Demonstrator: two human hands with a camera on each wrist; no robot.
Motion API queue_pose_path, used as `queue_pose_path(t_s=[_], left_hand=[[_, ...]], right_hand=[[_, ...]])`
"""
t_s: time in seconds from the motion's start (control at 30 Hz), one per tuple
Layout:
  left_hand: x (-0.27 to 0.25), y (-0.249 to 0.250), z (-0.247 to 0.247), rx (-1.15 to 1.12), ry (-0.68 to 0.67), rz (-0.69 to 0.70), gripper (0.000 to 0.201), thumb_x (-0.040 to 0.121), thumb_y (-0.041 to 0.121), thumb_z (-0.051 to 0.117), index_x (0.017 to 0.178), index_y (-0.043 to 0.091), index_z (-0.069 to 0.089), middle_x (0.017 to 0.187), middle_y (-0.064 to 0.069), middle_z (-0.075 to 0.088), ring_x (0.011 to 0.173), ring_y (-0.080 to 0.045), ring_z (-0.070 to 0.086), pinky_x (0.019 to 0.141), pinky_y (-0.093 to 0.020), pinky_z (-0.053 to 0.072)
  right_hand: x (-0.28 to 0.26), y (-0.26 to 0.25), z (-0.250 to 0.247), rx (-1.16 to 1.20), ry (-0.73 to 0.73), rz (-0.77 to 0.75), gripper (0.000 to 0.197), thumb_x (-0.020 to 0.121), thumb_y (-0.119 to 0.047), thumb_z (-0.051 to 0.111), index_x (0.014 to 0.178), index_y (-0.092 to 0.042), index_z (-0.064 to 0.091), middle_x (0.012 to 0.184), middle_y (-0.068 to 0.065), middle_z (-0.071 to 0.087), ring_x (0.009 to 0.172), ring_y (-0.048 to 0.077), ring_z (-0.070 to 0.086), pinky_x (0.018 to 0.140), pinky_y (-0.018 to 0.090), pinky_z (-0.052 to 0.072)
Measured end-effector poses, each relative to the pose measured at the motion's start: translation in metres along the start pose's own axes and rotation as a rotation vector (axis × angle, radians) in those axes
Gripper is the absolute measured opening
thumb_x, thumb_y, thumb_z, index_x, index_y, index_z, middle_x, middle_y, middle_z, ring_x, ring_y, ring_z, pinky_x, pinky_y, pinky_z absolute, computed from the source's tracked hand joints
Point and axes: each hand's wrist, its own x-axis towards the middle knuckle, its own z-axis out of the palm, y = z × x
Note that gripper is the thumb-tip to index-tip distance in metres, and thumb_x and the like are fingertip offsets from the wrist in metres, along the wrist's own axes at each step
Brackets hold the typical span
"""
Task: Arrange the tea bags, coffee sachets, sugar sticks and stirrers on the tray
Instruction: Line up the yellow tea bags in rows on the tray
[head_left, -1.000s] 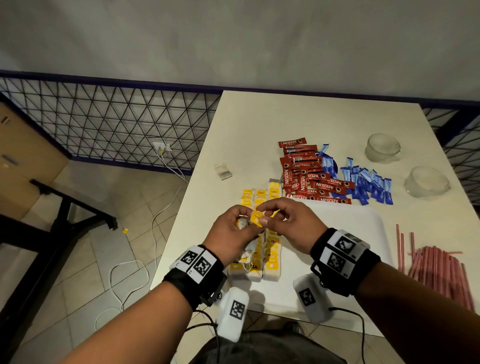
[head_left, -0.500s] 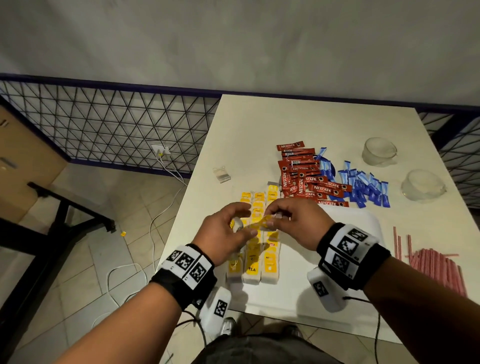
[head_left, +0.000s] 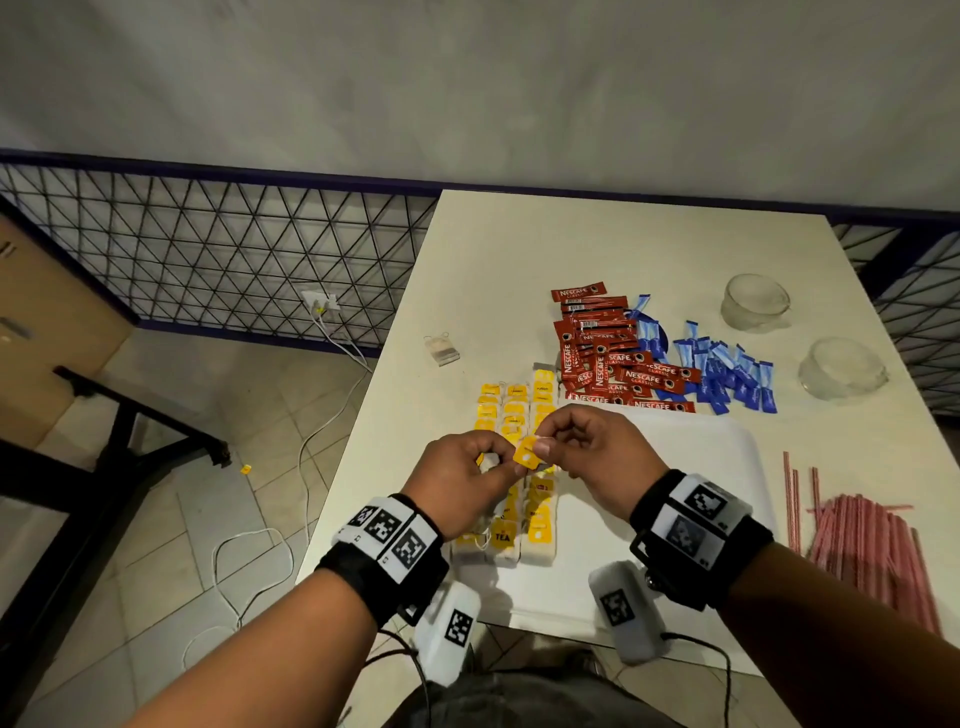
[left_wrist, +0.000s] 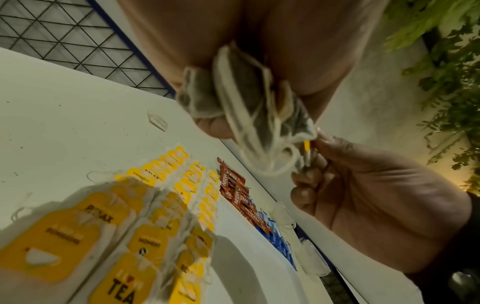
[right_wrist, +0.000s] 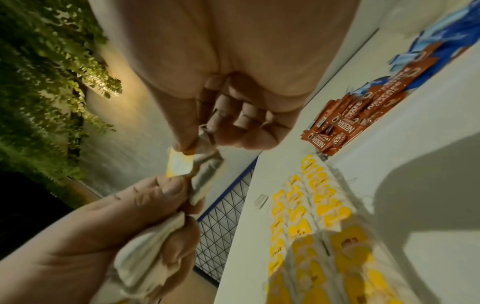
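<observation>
Both hands are raised over the rows of yellow-tagged tea bags (head_left: 514, 415) laid along the left edge of the white tray (head_left: 691, 467). My left hand (head_left: 467, 478) grips a bunch of tea bags (left_wrist: 249, 107) with tangled strings. Thumb and forefinger of my right hand (head_left: 582, 447) pinch a yellow tea-bag tag (head_left: 527, 451), also visible as the tag (right_wrist: 179, 164) in the right wrist view. Red coffee sachets (head_left: 608, 358) and blue sugar sticks (head_left: 727, 374) lie piled beyond the tray. Pink stirrers (head_left: 862, 545) lie to its right.
Two glass cups (head_left: 756, 301) (head_left: 839, 369) stand at the table's far right. A lone tea bag (head_left: 441, 349) lies near the left table edge. A metal mesh fence (head_left: 208, 249) and a cable on the tiled floor are to the left.
Both hands stayed together above the tea bag rows, working the yellow tag; the tag has turned from edge-on to face-up between the fingers. The camera view shifted slightly.
</observation>
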Motion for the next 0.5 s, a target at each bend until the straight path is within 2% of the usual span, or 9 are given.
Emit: queue_pose_path(t_s=[0.07, 0.13, 0.17, 0.23, 0.37, 0.43, 0.5], left_hand=[[-0.001, 0.002, -0.002, -0.01, -0.053, -0.004, 0.01, 0.082, 0.023, 0.075, 0.081, 0.018, 0.066, 0.051, 0.01, 0.057, 0.038, -0.008, 0.047, 0.047, -0.016, 0.038], [-0.001, 0.004, -0.005, -0.098, -0.053, -0.018, 0.011, 0.081, 0.023, 0.076, 0.089, 0.021, 0.068, 0.061, 0.012, 0.06, 0.042, -0.008, 0.049, 0.047, -0.018, 0.04], [0.0, 0.006, -0.006, -0.134, -0.043, -0.028, 0.01, 0.083, 0.023, 0.074, 0.091, 0.023, 0.069, 0.061, 0.011, 0.059, 0.041, -0.007, 0.048, 0.046, -0.018, 0.04], [0.002, 0.011, -0.008, -0.115, -0.055, -0.047, 0.003, 0.086, 0.025, 0.07, 0.087, 0.023, 0.068, 0.051, 0.009, 0.055, 0.037, -0.008, 0.045, 0.044, -0.017, 0.04], [0.006, 0.015, -0.006, -0.114, -0.059, -0.053, 0.018, 0.089, 0.024, 0.068, 0.075, 0.016, 0.059, 0.045, 0.006, 0.05, 0.033, -0.009, 0.039, 0.042, -0.016, 0.036], [0.006, 0.014, -0.006, -0.141, -0.025, -0.044, 0.022, 0.088, 0.022, 0.069, 0.072, 0.017, 0.055, 0.043, 0.006, 0.048, 0.032, -0.009, 0.038, 0.042, -0.015, 0.034], [0.006, 0.011, -0.003, -0.065, -0.008, -0.019, 0.024, 0.087, 0.024, 0.07, 0.07, 0.019, 0.053, 0.04, 0.007, 0.048, 0.033, -0.009, 0.038, 0.042, -0.014, 0.033]], right_hand=[[0.002, 0.0, -0.003, -0.027, 0.009, -0.008, 0.013, 0.083, -0.009, 0.071, 0.079, -0.02, 0.066, 0.074, -0.008, 0.065, 0.065, 0.002, 0.057, 0.062, 0.016, 0.042], [0.003, -0.001, -0.006, -0.109, -0.026, -0.012, 0.014, 0.084, -0.012, 0.071, 0.079, -0.024, 0.066, 0.074, -0.009, 0.064, 0.067, 0.002, 0.056, 0.066, 0.019, 0.042], [0.004, -0.002, -0.007, -0.15, -0.05, -0.015, 0.014, 0.084, -0.014, 0.071, 0.079, -0.026, 0.066, 0.074, -0.01, 0.064, 0.067, 0.002, 0.056, 0.067, 0.02, 0.042], [0.005, -0.006, -0.007, -0.17, -0.072, -0.032, 0.014, 0.084, -0.015, 0.072, 0.079, -0.027, 0.066, 0.074, -0.009, 0.063, 0.067, 0.001, 0.056, 0.066, 0.019, 0.044], [0.005, -0.004, -0.005, -0.087, 0.019, -0.025, 0.013, 0.082, -0.019, 0.074, 0.082, -0.029, 0.065, 0.076, -0.009, 0.061, 0.065, 0.006, 0.053, 0.065, 0.023, 0.045], [0.002, 0.001, -0.003, -0.114, 0.028, 0.024, 0.014, 0.081, -0.022, 0.075, 0.08, -0.027, 0.062, 0.069, -0.011, 0.056, 0.061, 0.006, 0.05, 0.064, 0.024, 0.042], [-0.002, 0.005, 0.0, -0.101, 0.014, 0.063, 0.014, 0.082, -0.019, 0.074, 0.078, -0.022, 0.061, 0.065, -0.008, 0.055, 0.057, 0.004, 0.049, 0.062, 0.023, 0.041]])
